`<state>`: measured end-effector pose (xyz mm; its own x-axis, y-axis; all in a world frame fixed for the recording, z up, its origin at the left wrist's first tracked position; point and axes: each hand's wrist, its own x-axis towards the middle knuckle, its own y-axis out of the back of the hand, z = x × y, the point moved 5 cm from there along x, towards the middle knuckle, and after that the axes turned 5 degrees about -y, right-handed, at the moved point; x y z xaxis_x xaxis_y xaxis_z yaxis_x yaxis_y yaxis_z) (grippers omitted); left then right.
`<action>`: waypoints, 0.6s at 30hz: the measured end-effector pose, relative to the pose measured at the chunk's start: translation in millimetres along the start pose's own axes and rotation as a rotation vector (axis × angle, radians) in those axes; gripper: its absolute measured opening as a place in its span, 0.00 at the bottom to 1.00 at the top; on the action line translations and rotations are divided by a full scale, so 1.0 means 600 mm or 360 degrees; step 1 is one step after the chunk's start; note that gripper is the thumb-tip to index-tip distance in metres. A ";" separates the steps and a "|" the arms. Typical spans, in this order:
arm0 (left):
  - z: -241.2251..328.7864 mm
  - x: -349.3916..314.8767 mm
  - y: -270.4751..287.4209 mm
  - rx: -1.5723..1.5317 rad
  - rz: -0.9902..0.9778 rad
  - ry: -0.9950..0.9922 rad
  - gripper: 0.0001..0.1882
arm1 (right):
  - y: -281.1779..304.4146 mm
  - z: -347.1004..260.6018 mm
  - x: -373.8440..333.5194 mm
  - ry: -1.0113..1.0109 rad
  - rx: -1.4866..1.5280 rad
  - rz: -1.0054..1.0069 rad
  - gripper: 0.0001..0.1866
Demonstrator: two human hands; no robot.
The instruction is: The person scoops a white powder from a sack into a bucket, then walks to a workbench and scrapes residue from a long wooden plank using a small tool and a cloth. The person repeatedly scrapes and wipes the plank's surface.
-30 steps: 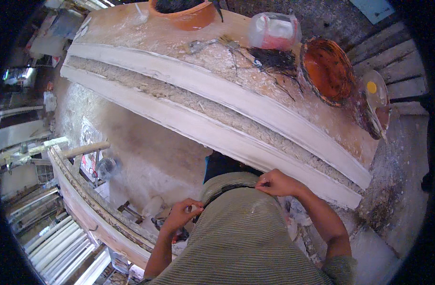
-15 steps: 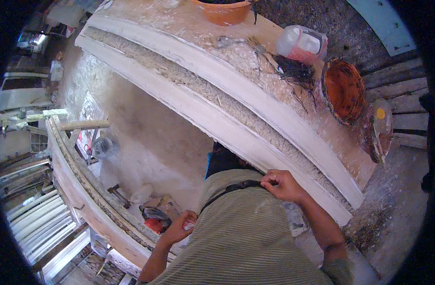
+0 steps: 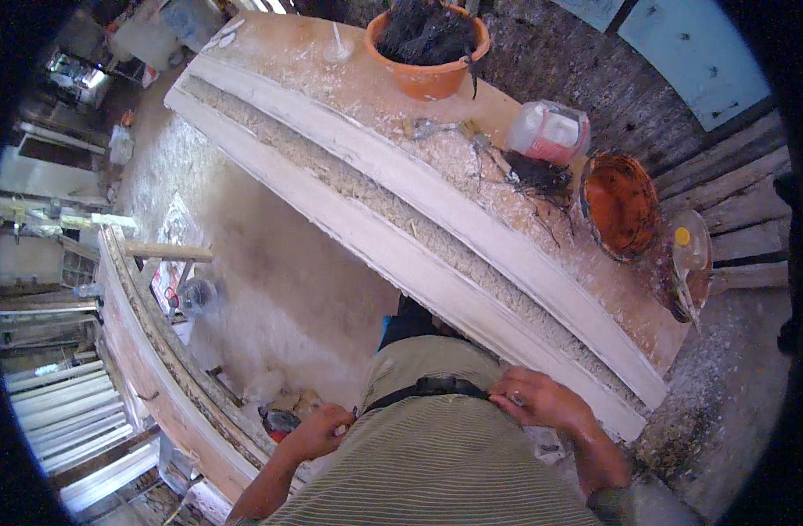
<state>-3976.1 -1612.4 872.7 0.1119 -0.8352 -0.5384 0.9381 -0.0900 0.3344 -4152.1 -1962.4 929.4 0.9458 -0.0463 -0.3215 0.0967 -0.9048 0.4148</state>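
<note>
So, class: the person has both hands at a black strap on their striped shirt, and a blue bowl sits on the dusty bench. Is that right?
Not quite. In the head view the bowl on the bench is orange, not blue. Both hands, left and right, are at the black strap on the striped shirt.

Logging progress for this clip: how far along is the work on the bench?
Done, by the look of it: the long white moulding lies cast on the bench, its fibre-filled channel showing. In hand: nothing on the bench; both hands are at the black strap on the person's shirt, left hand and right hand. Left: the orange bowl, brush and tub sit untouched.
</note>
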 end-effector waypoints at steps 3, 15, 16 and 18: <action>-0.034 0.012 0.014 -0.0636 -0.0107 0.0324 0.12 | -0.011 0.032 -0.006 -0.0263 0.0304 -0.0094 0.08; -0.050 -0.026 -0.056 -0.0843 -0.0005 0.0662 0.23 | -0.283 0.266 -0.284 -0.1057 0.1204 0.0047 0.21; -0.046 -0.023 -0.063 -0.0869 0.0023 0.0643 0.23 | -0.311 0.281 -0.293 -0.1118 0.1330 0.0133 0.23; -0.043 -0.024 -0.070 -0.0917 0.0050 0.0651 0.23 | -0.349 0.311 -0.321 -0.1366 0.1418 0.0155 0.20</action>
<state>-4008.8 -1582.5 846.5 0.1500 -0.5518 -0.8204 0.9439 0.3270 -0.0473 -4412.3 -1842.9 745.4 0.3957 -0.0879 -0.9142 -0.5245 -0.8388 -0.1463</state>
